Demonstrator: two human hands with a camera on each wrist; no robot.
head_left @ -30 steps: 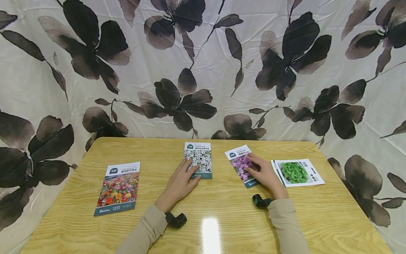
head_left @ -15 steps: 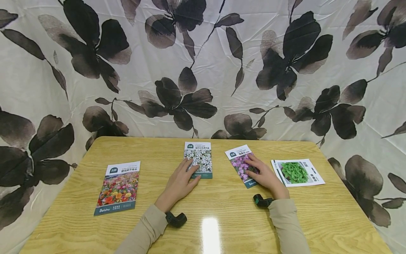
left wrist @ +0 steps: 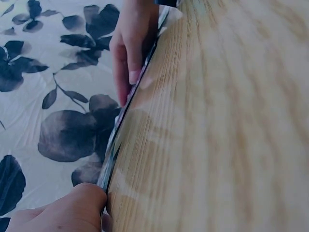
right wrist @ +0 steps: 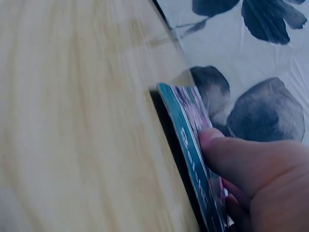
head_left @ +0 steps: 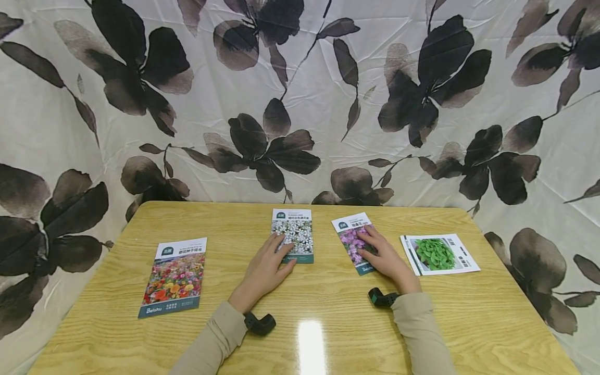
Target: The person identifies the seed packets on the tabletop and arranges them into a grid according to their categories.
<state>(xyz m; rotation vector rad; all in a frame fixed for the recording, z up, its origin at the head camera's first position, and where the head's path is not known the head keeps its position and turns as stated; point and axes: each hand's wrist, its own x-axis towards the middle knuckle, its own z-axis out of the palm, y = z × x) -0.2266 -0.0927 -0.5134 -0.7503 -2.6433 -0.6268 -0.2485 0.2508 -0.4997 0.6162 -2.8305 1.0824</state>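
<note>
Two seed packets lie under the hands in the head view. My left hand [head_left: 264, 268] rests with spread, relaxed fingers on the lower left of the white-flower seed packet [head_left: 302, 234]. To the right, my right hand [head_left: 391, 260] lays its fingers over the right side of the purple-flower seed packet [head_left: 349, 239], which sits tilted on the table. The right wrist view has the thumb [right wrist: 231, 154] lying on that packet's printed face, near its teal lower band. A dark shadow runs along the packet's edge there. Other fingers are mostly hidden behind the thumb.
A wildflower-mix seed packet [head_left: 173, 278] lies at the left of the wooden table [head_left: 337, 333]. Right of my right hand, a white packet with green leaves [head_left: 461, 255] lies sideways. Behind the table hangs a floral cloth [head_left: 187, 120].
My right hand has shifted slightly left and away from me, and the purple-flower seed packet has slid a little with it. My left hand has stayed in place.
</note>
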